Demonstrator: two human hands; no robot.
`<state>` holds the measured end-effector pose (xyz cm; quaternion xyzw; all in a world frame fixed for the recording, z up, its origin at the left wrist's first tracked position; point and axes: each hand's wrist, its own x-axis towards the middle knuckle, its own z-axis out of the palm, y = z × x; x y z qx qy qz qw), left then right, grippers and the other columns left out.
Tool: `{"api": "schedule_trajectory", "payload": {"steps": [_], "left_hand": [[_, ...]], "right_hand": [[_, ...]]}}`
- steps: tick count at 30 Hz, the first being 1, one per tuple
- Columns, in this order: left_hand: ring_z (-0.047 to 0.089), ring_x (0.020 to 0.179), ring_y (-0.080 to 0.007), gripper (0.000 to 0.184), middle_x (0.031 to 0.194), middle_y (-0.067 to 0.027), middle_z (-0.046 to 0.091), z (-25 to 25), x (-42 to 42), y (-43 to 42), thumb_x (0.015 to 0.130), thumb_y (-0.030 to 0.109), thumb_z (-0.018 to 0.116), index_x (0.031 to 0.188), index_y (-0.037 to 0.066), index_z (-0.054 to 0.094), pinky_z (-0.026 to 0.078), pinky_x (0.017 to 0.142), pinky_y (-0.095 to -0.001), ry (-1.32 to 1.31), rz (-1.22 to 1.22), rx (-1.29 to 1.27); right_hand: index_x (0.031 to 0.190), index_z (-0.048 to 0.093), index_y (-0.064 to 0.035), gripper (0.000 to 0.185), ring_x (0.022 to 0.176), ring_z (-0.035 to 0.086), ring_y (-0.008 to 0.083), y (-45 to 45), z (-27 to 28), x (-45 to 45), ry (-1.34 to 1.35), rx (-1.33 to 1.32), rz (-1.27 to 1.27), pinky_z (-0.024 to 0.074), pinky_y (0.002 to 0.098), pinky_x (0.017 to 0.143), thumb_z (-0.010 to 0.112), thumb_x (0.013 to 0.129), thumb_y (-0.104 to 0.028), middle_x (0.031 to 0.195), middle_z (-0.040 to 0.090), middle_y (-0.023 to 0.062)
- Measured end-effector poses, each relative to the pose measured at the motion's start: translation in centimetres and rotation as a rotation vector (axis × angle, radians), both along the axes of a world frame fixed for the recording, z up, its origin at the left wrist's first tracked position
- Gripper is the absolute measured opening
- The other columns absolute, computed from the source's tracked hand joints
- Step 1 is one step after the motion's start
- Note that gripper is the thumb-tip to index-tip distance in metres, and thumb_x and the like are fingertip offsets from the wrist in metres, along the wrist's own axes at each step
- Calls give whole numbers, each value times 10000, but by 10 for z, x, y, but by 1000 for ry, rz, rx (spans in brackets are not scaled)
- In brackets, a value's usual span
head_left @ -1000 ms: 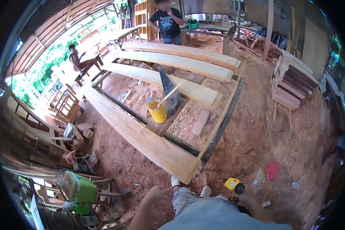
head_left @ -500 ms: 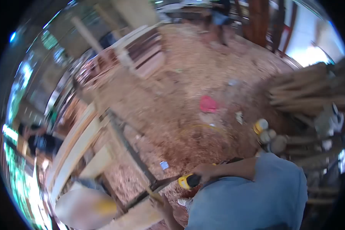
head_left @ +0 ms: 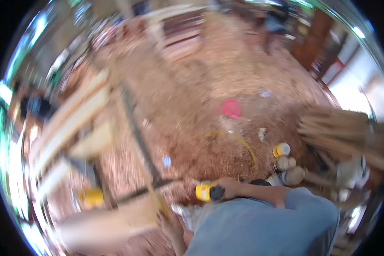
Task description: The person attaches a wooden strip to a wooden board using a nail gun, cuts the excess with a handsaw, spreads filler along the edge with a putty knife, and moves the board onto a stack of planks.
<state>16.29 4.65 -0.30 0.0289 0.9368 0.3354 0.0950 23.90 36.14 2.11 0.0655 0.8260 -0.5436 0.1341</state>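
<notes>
My right hand [head_left: 231, 188] is closed around a yellow-and-black object [head_left: 204, 193] with a pale label; blur hides its exact kind. It is held in front of my blue shirt, above the shavings-covered ground. Lower left of it, my left hand [head_left: 171, 225] has its fingers around the near end of a narrow light wooden strip [head_left: 152, 194]. Beside the strip runs a dark bar [head_left: 137, 126], which meets a dark crosspiece [head_left: 134, 195] near my left hand. A wide pale board [head_left: 134, 215] lies just left of that hand.
Long curved boards [head_left: 70, 115] stand at the left, near a yellow item [head_left: 91, 197]. Containers [head_left: 281, 149] and stacked timber [head_left: 328, 128] are at the right. A pink-red piece [head_left: 231, 108] and yellow cord [head_left: 243, 143] lie on the ground. Another person [head_left: 275, 23] is far back.
My view has swung, so the boards and frame shift left and the background moves up. Both hands appear slightly farther left, the right still around the yellow-and-black object.
</notes>
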Motion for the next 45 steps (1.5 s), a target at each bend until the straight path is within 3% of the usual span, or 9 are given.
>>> {"api": "schedule_trajectory", "payload": {"steps": [5, 10, 12, 15, 18, 26, 32, 36, 45], "left_hand": [[414, 1362, -433, 642, 1402, -264, 510, 14, 43, -10, 868, 290, 687, 1404, -3, 490, 243, 1145, -582, -41, 201, -173], [574, 1167, -406, 276, 1139, -235, 662, -42, 136, -38, 844, 242, 717, 1028, 37, 711, 331, 1102, -558, -171, 364, 47], [653, 1001, -315, 218, 1031, -200, 687, -51, 159, -49, 804, 103, 729, 1008, 26, 712, 498, 876, -401, -224, 550, 168], [667, 739, -239, 127, 837, -187, 699, -52, 144, -62, 822, 101, 713, 872, -16, 718, 509, 671, -363, -152, 866, 295], [651, 629, -241, 225, 758, -178, 702, -46, 110, -76, 867, 165, 690, 780, -41, 710, 500, 619, -370, -238, 981, 254], [642, 791, -175, 325, 878, -103, 686, -49, 12, -52, 966, 257, 640, 1047, -57, 656, 505, 710, -326, 155, 1106, 755], [569, 946, -169, 582, 1036, -137, 621, -37, -36, -66, 940, 440, 657, 1122, -107, 577, 471, 821, -316, -18, 1119, 840], [630, 928, -226, 589, 998, -214, 652, -42, -66, -66, 919, 436, 686, 1065, -123, 570, 503, 800, -340, 55, 1296, 833], [570, 1041, -176, 572, 1155, -160, 603, -37, -66, -65, 958, 399, 658, 1185, -105, 514, 466, 914, -323, 138, 1201, 1174]], "right_hand": [[1088, 689, -46, 474, 858, 704, 182, 0, -4, -31, -125, -71, 52, 545, 332, 781, 864, 743, -320, 946, 736, 88], [1102, 680, -46, 478, 924, 700, 177, -6, 77, -75, -190, 107, 407, 538, 329, 841, 877, 738, -284, 1005, 732, 84], [1133, 660, -39, 509, 1000, 681, 168, -7, 95, -93, -102, 137, 573, 526, 326, 891, 891, 727, -241, 1096, 716, 86], [1143, 652, -36, 520, 1004, 675, 172, -7, 94, -142, -183, 13, 661, 527, 331, 892, 894, 721, -219, 1090, 713, 86], [1192, 627, -31, 553, 996, 672, 183, -14, 77, -172, -61, 349, 852, 527, 342, 902, 876, 739, -228, 1107, 705, 90], [1247, 625, -37, 586, 948, 663, 144, -86, 95, -213, -607, 433, 545, 546, 320, 822, 866, 755, -247, 1094, 697, 73], [1198, 652, -39, 503, 757, 633, 92, -88, 89, -220, -582, 291, 507, 533, 275, 651, 844, 760, -194, 936, 698, 35], [1140, 668, -39, 441, 660, 607, 79, -95, 91, -232, -665, 316, 539, 505, 262, 580, 837, 748, -152, 843, 682, 21], [1015, 674, -52, 320, 611, 591, 82, -103, 97, -243, -751, 283, 486, 482, 254, 542, 825, 743, -122, 757, 646, 4]]}}
